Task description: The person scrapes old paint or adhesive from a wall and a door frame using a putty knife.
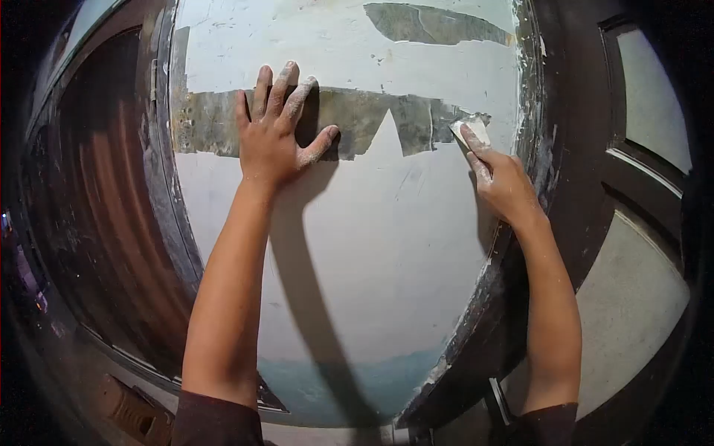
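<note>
In front of me is a wall panel with a white coating, crossed by a bare grey-brown strip with ragged edges. A pointed piece of white coating juts up into that strip. My left hand lies on the strip with its fingers spread, white dust on the fingertips. At the strip's right end, my right hand grips a small, pale, flat scraper, its edge against the wall. The handle is mostly hidden by my fingers. Crumbled bits sit at the scraper's upper corner.
Another bare patch shows near the top of the panel. A dark frame flecked with white borders the panel on the right. Beyond it stands a dark door with pale panes. Brown draped or ribbed material is on the left.
</note>
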The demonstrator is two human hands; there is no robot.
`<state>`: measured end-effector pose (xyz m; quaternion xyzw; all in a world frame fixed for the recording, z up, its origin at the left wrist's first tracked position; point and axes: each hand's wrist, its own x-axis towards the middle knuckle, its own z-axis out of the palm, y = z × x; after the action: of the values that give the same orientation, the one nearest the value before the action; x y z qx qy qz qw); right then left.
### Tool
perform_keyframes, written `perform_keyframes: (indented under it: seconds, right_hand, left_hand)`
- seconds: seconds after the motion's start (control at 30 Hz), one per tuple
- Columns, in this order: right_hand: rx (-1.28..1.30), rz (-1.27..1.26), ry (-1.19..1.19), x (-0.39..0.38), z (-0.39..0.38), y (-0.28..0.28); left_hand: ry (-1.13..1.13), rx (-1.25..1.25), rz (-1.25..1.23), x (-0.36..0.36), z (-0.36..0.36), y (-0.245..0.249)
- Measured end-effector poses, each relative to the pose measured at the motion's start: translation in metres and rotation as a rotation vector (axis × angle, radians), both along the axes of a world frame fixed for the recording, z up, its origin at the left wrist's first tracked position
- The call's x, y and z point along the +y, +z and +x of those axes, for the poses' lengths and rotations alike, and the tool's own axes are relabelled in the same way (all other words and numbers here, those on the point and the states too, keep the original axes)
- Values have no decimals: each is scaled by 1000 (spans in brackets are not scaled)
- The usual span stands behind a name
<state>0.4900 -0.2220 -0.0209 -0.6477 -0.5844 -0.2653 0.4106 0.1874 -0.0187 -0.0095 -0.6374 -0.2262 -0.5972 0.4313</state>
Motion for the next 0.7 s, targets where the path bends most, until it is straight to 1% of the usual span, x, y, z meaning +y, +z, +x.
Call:
perform_keyframes:
  seconds: [0.03, 0.13, 0.17, 0.27, 0.3, 0.4, 0.43, 0.53, 0.6, 0.7]
  right_hand:
    - [42, -60, -83, -3, -4, 1]
    - [-21, -21, -18, -3, -2, 3]
    - [-72, -5, -44, 1, 3, 1]
    - [-47, 1, -32, -1, 3, -2]
    - [-48, -66, -97, -4, -4, 2]
    - [-31, -83, -109, -4, -5, 8]
    - [-41, -95, -88, -3, -5, 9]
    - [8, -77, -46, -10, -16, 6]
    - [-43, -25, -39, -1, -7, 4]
    - [23, -60, -45, -3, -8, 5]
  left_hand:
    - [16, -1, 3, -1, 0, 1]
    - [-12, -4, 2, -1, 0, 1]
    - [-4, -11, -3, -1, 1, 1]
    - [-2, -6, -3, 0, 1, 0]
    - [-27, -12, 2, -1, 1, 1]
    - [-23, -24, 16, 1, 3, 1]
    - [6, -20, 15, 1, 2, 1]
    - [-33, -19, 3, -2, 2, 0]
    - [-45, -23, 13, 2, 0, 2]
    - [-6, -21, 0, -1, 2, 0]
